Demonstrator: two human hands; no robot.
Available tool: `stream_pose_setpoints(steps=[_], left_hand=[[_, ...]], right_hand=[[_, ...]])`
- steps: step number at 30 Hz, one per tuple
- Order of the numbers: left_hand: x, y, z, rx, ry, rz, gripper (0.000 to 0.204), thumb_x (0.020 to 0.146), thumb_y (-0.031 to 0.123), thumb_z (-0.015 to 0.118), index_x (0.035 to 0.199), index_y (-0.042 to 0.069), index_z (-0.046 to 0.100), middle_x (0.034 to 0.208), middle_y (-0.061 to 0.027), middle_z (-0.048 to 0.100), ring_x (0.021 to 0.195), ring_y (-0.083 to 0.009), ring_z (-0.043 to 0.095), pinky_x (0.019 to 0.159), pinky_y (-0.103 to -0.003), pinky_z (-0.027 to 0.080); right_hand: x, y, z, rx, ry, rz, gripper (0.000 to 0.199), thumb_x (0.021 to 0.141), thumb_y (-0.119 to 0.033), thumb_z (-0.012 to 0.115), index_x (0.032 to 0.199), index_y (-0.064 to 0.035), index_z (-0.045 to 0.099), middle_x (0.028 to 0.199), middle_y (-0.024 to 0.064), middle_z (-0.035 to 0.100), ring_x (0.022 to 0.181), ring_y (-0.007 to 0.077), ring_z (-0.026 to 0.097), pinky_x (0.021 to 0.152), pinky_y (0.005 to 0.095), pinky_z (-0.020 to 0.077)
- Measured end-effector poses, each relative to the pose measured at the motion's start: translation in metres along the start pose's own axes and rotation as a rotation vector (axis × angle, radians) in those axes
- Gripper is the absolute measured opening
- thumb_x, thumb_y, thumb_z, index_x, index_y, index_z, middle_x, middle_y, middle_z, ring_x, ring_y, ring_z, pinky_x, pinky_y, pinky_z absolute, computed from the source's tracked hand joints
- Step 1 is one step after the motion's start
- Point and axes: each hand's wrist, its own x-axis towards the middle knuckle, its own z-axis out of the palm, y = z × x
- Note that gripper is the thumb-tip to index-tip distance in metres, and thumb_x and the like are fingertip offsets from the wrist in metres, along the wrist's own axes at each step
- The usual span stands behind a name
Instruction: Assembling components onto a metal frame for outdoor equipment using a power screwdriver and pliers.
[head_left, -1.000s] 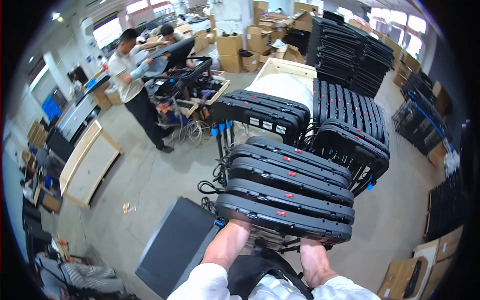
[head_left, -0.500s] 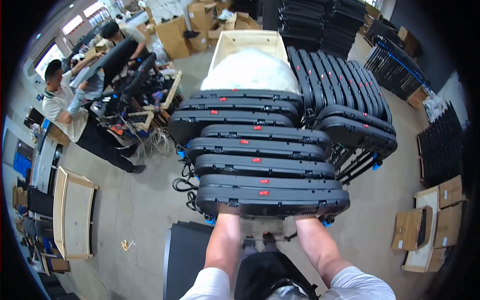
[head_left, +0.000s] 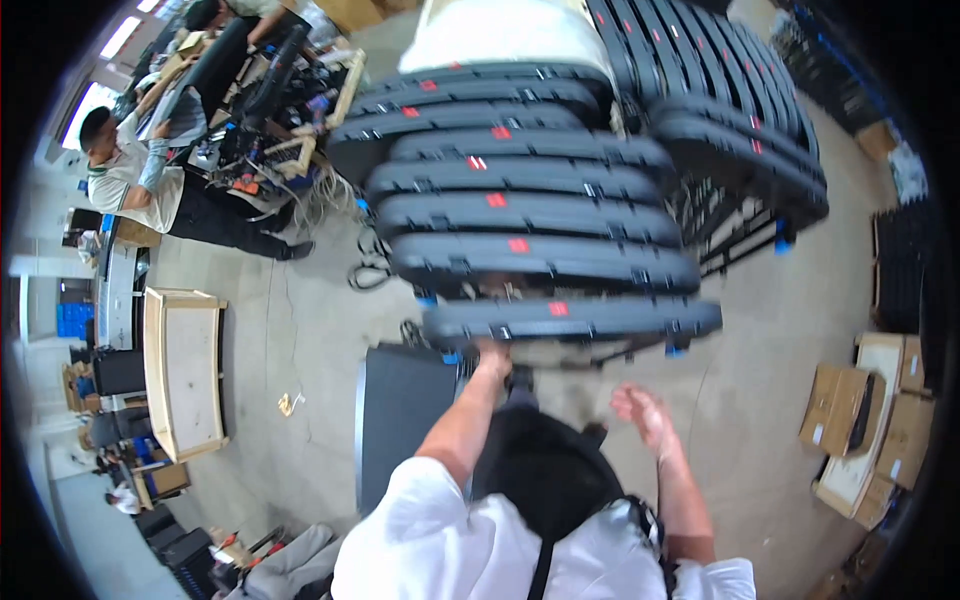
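The nearest of several upright black treadmills, a long rounded unit (head_left: 600, 318) with a red switch, stands apart from the row behind it. My left hand (head_left: 492, 355) grips its lower edge left of the middle, with the fingertips hidden by the housing. Below its right end, my right hand (head_left: 640, 412) is in the air, touching nothing, fingers stretched out and a little blurred. Directly behind the gap is another treadmill (head_left: 560, 262) with the same red switch.
A flat black board (head_left: 405, 420) lies left of my legs. More treadmills (head_left: 740, 165) stand back right. At left are a wooden crate (head_left: 187, 370) and a person (head_left: 150, 190) handling a dark panel with another person. Cardboard boxes (head_left: 838, 405) stand at right.
The nearest treadmill has come away from the row toward me, opening a gap. My right hand has let go of it and moved back; the left stays on it. The view has shifted.
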Motion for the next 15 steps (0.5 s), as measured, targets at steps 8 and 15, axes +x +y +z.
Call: stream_pose_setpoints(steps=[8,15], left_hand=[[-0.114,-0.096,-0.221,1.4,0.164,-0.102,0.025,0.104,0.028,0.059,0.1,0.01,0.075,0.08,-0.0012,0.066,0.066,-0.0141,0.061,0.058,-0.031,0.049],[-0.138,-0.19,-0.243,2.708,-0.271,0.276,0.034,0.091,0.032,0.063,0.102,0.006,0.082,0.109,-0.0186,0.079,0.107,-0.0378,0.076,0.09,-0.044,0.061]], right_hand=[[-0.079,0.137,-0.176,-0.097,0.207,-0.004,0.044,0.105,-0.022,0.057,0.144,-0.0014,0.059,0.122,0.0097,0.075,0.097,0.0149,0.071,0.085,0.0306,0.0562],[-0.161,0.243,-0.344,-0.037,0.249,-0.049,0.043,0.103,-0.019,0.058,0.139,0.0036,0.062,0.113,0.0105,0.077,0.084,0.012,0.07,0.072,0.0274,0.0535]])
